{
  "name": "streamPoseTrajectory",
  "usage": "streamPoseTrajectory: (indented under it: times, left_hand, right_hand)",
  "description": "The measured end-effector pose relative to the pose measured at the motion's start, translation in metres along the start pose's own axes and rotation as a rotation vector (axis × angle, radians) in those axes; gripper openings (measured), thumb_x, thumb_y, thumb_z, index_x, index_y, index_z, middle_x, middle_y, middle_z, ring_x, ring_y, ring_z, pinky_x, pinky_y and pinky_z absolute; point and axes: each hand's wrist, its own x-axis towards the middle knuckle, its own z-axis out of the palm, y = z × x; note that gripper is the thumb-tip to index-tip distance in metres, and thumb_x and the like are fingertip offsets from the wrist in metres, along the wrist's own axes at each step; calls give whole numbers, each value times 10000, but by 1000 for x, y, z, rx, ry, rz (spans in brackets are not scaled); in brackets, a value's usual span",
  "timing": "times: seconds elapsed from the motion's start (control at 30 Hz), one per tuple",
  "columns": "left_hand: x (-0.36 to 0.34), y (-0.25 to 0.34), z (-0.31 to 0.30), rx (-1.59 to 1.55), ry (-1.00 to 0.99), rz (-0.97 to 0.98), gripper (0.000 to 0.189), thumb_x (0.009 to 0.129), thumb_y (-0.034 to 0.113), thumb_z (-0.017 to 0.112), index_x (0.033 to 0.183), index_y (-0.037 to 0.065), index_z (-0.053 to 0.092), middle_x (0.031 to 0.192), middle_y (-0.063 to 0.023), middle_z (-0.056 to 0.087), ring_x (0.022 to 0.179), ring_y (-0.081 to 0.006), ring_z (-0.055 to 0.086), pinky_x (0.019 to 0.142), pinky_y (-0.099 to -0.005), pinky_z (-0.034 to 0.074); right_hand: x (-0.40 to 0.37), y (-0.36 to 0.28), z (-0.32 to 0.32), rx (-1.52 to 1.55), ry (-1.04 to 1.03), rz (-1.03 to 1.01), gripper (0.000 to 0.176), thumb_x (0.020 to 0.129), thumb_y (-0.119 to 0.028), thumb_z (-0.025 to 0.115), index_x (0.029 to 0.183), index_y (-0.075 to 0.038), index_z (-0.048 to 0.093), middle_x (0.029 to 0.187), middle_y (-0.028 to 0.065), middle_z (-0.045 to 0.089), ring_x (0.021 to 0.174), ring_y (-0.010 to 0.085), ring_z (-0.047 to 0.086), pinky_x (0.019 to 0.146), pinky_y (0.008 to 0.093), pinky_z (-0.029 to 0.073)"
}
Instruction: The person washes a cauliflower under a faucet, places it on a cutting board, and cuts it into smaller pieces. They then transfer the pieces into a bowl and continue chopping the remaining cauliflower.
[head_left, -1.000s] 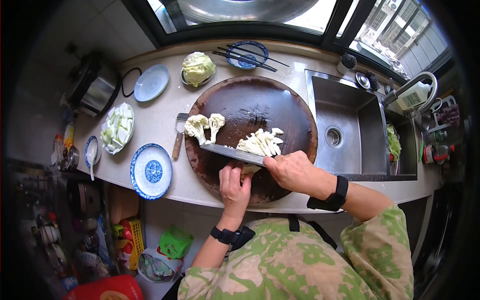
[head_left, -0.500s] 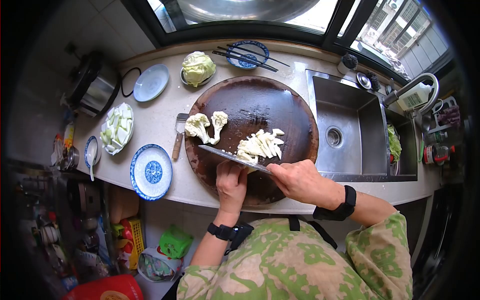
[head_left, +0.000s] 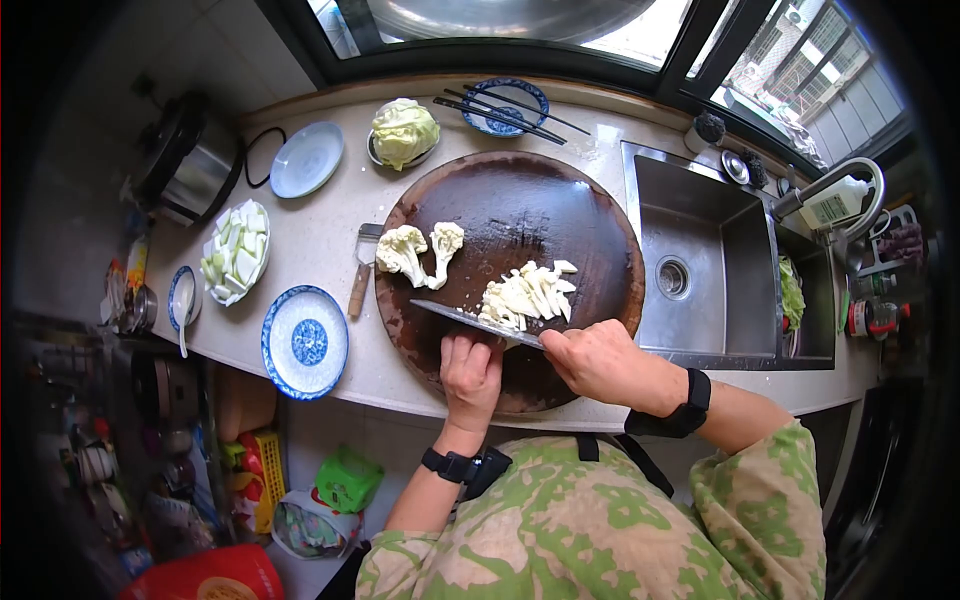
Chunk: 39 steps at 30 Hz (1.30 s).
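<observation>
head view: right hand (head_left: 600, 360) is clamped on the cleaver (head_left: 470, 320), with the blade edge down on the round chopping board (head_left: 520, 200), touching the sliced cauliflower (head_left: 530, 293). left hand (head_left: 470, 375) presses fingers-down just behind the blade; whether it grips a piece i cannot tell. slicing well here likely calls for fingertips tucked back, knuckles guiding the blade's flat, and thin even cuts. whole florets (head_left: 415, 250) lie apart, further left.

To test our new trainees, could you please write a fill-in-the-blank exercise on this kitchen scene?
The right hand holds a ____ over the round cutting board.
Two whole cauliflower florets lie to the ____ of the sliced pieces.
The chopsticks rest across a ____ bowl.
Answers: knife; left; blue.
</observation>
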Motion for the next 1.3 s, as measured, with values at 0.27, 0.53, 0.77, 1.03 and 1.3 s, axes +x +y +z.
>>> streamPoseTrajectory:
  times: [0.27, 0.53, 0.77, 1.03, 1.3]
  left_hand:
    - [-5, 8, -2, 33, 61, 56, 203, 633, -47, 705, 804, 51, 659, 929, -88, 601, 901, -315, 543, 784, -406, 469]
    - [-5, 3, -10, -28, 12, 81, 216, 634, -49, 705, 814, 68, 685, 917, -71, 624, 920, -321, 550, 806, -409, 471]
    - [2, -4, -18, -65, -108, 203, 213, 637, -48, 696, 806, 50, 611, 907, -78, 601, 956, -305, 560, 791, -386, 479]
    - [9, -13, -15, -6, -101, 255, 170, 647, -17, 684, 802, 52, 686, 878, -83, 644, 845, -278, 605, 711, -351, 531]
    - [1, -3, -11, -32, -48, 160, 205, 647, -57, 688, 831, 34, 670, 916, -106, 635, 858, -315, 591, 764, -392, 500]
  right_hand:
    - [-9, -6, -16, 67, 60, -36, 116, 844, -136, 574, 801, -43, 519, 598, 113, 595, 518, 306, 600, 437, 411, 444]
    - [-6, 3, -21, 45, -3, -81, 125, 847, -146, 574, 797, -49, 514, 576, 109, 582, 517, 310, 597, 444, 408, 448]
    - [8, 16, -7, 69, -94, 3, 156, 868, -191, 565, 811, -49, 536, 592, 155, 595, 562, 351, 606, 506, 446, 471]
    - [-11, 5, -21, 153, 59, -59, 130, 861, -168, 569, 850, -45, 528, 617, 129, 594, 547, 325, 603, 478, 417, 466]
    - [6, -1, 5, 13, -45, -51, 84, 840, -120, 544, 845, -39, 524, 616, 121, 595, 542, 303, 613, 452, 404, 469]
